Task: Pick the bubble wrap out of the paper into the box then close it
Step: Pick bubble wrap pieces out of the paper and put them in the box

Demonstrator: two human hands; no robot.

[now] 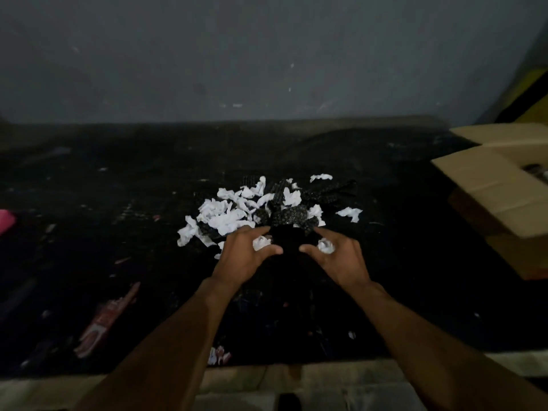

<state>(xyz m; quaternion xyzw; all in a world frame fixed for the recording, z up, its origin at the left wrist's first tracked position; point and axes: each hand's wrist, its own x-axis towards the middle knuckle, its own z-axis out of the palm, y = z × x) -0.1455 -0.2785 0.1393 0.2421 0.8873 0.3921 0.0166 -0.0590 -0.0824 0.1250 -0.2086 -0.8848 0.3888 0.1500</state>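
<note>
— Where is the black bubble wrap [284,216] lying?
— It is lying tangled among the white paper scraps [225,216] on the dark table [118,188], with the open box [486,185] sitting well to the right.
— And the hands?
— The left hand [246,256] and right hand [341,259] are curving over the pile's near edge, a scrap showing between each thumb and forefinger. Whether they are gripping cannot be told.

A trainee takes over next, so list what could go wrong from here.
1. White paper scraps lie right at the fingers of the left hand and right hand and could ride along with the black bubble wrap.
2. That wrap is dark on a dark table in dim light; pieces may be missed.
3. The box stands apart at the right; pieces could drop on the way.
</note>
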